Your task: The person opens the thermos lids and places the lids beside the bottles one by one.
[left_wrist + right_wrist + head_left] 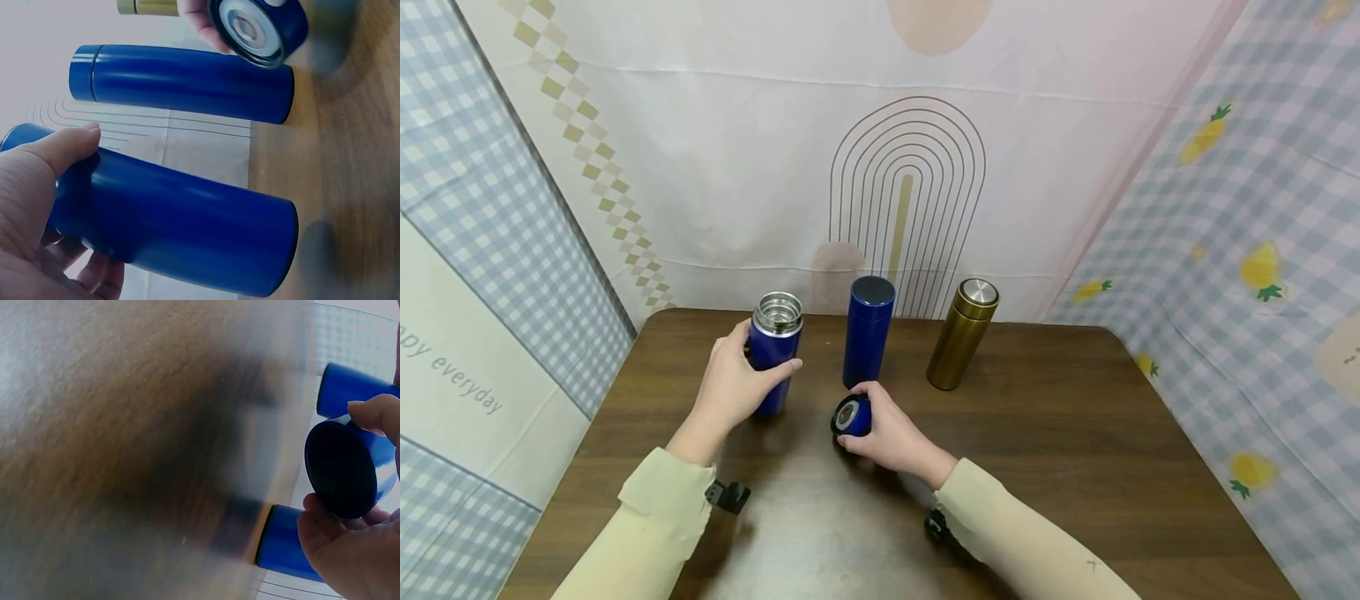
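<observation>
My left hand (pixel 737 383) grips an upright blue thermos flask (pixel 767 354) at the left, its thumb across the front and its fingers round the far side. The flask's steel mouth is uncovered, and its base stays close over the table in the left wrist view. To the right, my right hand (pixel 895 433) holds a blue flask lid (pixel 859 415) between thumb and fingers. The lid is tilted, its pale ringed underside (pixel 245 26) turned toward the left hand. Its dark flat top (pixel 340 472) shows in the right wrist view.
A second blue flask (pixel 867 337), closed with its lid, stands behind the right hand. Further right is a gold flask (pixel 958 342) with a silver-topped lid. The brown wooden table (pixel 1075 450) ends at a patterned cloth (pixel 737 183) behind; checked cloth hangs at both sides.
</observation>
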Available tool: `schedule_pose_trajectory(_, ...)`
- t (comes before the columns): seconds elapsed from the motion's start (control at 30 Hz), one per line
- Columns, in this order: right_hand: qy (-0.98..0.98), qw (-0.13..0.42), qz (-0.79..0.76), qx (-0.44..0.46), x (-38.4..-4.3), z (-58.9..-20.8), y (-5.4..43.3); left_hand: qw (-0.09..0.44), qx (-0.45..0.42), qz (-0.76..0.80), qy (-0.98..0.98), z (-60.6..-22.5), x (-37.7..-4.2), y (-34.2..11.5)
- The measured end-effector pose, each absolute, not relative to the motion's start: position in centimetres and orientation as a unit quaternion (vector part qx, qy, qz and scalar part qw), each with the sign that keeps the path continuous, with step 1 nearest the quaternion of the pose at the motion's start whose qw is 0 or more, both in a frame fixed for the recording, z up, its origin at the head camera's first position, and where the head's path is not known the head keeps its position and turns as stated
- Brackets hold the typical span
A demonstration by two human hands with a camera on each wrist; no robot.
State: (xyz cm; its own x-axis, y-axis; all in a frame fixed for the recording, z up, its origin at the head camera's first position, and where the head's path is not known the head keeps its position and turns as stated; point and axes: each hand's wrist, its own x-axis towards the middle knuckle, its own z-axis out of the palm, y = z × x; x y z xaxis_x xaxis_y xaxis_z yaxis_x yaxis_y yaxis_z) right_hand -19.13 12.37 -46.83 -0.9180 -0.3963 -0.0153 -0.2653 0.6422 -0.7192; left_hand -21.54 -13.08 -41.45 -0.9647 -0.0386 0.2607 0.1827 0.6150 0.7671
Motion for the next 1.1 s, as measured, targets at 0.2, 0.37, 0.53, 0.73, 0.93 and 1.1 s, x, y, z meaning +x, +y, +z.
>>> schedule_pose_trajectory(0.2, 0.906, 0.096, -0.371, -0.18, -19.3, -47.0, 11.1, 0.111, -0.03, -0.452, -0.885, -41.5, -22.9, -13.2)
schedule_pose_trajectory(0.37, 0.905, 0.096, -0.36, -0.207, -19.5, -47.2, 10.0, 0.105, -0.018, -0.453, -0.885, -41.8, -23.9, -13.3)
schedule_pose_trajectory(0.53, 0.904, 0.103, -0.349, -0.222, -19.7, -47.4, 9.3, 0.101, -0.004, -0.457, -0.884, -42.3, -24.7, -13.5)
schedule_pose_trajectory(0.73, 0.908, 0.107, -0.34, -0.218, -19.9, -47.8, 8.8, 0.097, 0.008, -0.458, -0.884, -42.7, -25.3, -13.9)
schedule_pose_trajectory(0.93, 0.912, 0.09, -0.324, -0.235, -20.5, -48.1, 8.5, 0.091, 0.017, -0.456, -0.885, -43.0, -25.8, -14.0)
schedule_pose_trajectory(1.1, 0.921, 0.08, -0.3, -0.236, -20.9, -48.2, 8.3, 0.086, 0.006, -0.45, -0.889, -43.3, -26.3, -13.9)
